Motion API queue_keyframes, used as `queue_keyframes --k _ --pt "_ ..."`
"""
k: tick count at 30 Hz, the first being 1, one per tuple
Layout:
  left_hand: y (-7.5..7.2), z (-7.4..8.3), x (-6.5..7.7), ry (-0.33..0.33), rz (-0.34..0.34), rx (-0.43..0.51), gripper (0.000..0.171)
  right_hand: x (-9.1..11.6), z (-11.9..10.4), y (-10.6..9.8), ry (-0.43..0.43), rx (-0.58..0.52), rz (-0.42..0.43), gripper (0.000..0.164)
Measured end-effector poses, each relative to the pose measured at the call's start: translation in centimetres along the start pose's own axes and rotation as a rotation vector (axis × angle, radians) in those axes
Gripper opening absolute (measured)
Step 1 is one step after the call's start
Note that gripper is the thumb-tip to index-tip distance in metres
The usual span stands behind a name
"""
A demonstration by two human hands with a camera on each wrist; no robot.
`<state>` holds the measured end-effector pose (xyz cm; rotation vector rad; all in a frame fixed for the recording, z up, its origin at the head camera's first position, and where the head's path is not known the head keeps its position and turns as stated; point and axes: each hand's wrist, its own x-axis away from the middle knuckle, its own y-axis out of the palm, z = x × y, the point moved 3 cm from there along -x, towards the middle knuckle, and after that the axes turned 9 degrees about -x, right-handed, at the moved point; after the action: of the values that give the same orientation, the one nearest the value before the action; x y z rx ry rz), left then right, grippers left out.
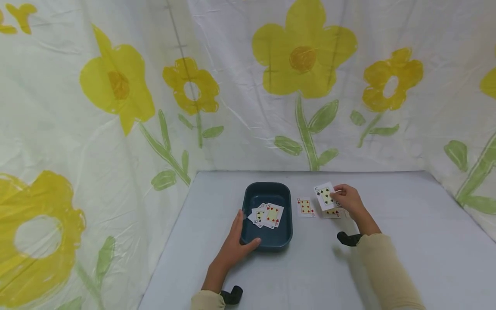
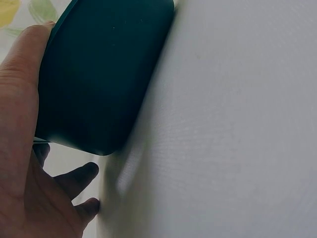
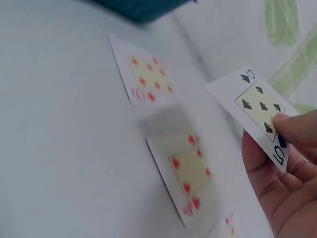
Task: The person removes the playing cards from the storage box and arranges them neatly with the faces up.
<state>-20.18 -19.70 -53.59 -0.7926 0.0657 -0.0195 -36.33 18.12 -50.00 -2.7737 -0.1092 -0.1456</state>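
Observation:
In the head view, a dark teal tray point(image 1: 272, 246) holds several overlapping playing cards, with a red-suited card point(image 1: 273, 215) on top. My left hand point(image 1: 234, 247) touches the tray's near left corner, its fingers extended along the left side and the thumb by the near side. From the left wrist, the thumb lies against the tray wall point(image 2: 99, 84) and other fingers spread below. My right hand point(image 1: 348, 200) pinches a five of spades point(image 1: 324, 194) between thumb and fingers, raised above the table, face showing.
Right of the tray, a six of diamonds point(image 1: 306, 207) lies face up. A heart card point(image 3: 190, 171) lies beside it, partly beneath the raised card in the head view. Another red-marked card point(image 3: 229, 229) shows at the right wrist view's lower edge. A flower-painted white sheet point(image 1: 240, 107) hangs behind the table.

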Motion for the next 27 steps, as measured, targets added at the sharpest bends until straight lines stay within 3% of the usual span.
queue_keyframes --k 17,27 --pt "0.5 -0.2 0.0 -0.024 -0.007 -0.003 0.108 1.7 5.8 -9.1 0.196 0.046 0.178 0.051" --pt "0.1 0.0 0.0 -0.02 0.007 -0.011 0.107 1.6 7.1 -12.0 0.254 0.086 0.237 0.051"
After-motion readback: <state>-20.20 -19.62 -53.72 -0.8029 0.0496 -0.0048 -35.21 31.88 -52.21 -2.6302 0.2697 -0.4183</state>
